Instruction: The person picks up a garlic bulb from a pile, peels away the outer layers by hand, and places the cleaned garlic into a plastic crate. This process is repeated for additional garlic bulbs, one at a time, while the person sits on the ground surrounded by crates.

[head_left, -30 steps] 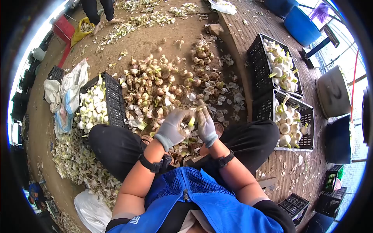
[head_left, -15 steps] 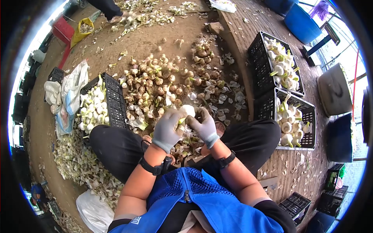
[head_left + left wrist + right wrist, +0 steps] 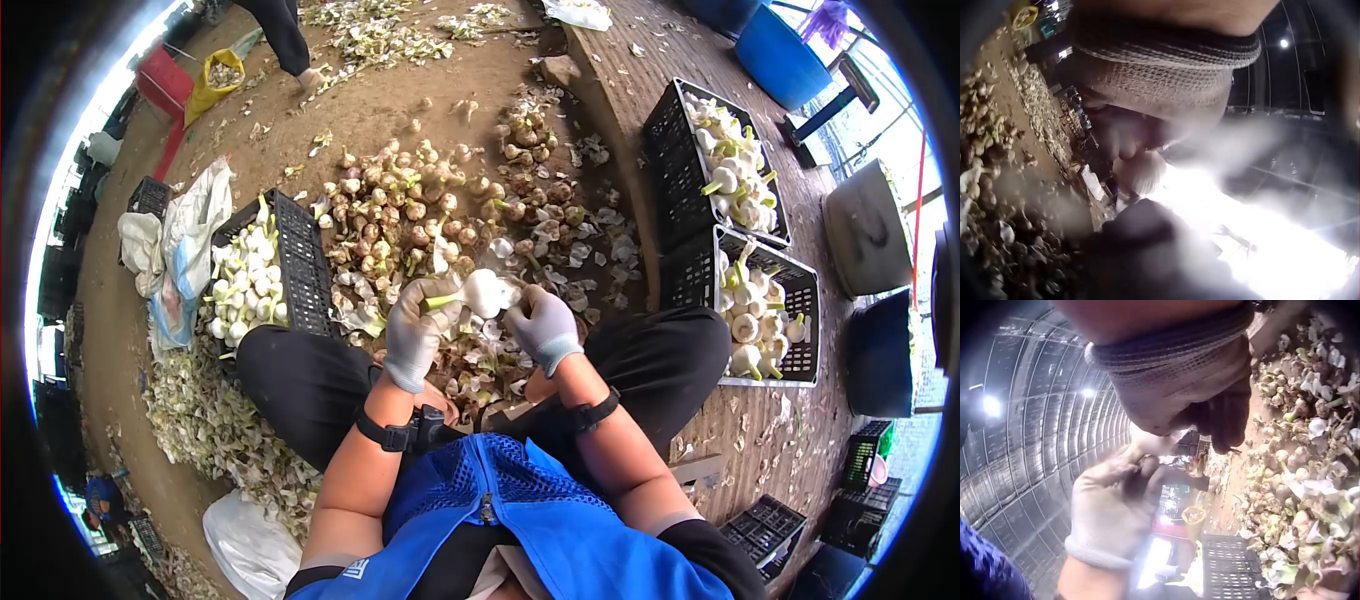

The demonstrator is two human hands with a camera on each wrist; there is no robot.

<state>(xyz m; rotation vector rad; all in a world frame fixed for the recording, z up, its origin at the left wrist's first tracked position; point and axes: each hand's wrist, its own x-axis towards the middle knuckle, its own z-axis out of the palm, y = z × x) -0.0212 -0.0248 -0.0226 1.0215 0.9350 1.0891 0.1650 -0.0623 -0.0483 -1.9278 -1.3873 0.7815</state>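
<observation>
Head view: left hand (image 3: 412, 335) grips garlic (image 3: 483, 293) by its stem, mid-frame; right hand (image 3: 545, 325) just right, can't tell its grip.

Left hand (image 3: 412, 338) curled, near right hand (image 3: 544, 326)

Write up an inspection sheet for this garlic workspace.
Surface: brown floor, strewn with pale skins.
Job's things: white garlic bulb between the hands; brownish bulbs heaped beyond.
Clutter: loose skins piled near the left knee.
Hands: left hand grips the stem; right hand has curled fingers beside the bulb, contact unclear.
Cables: thin red line at right, cord or cable unclear.
Surroundings: black crate left, two right, holding white bulbs; another person's leg beyond.
</observation>
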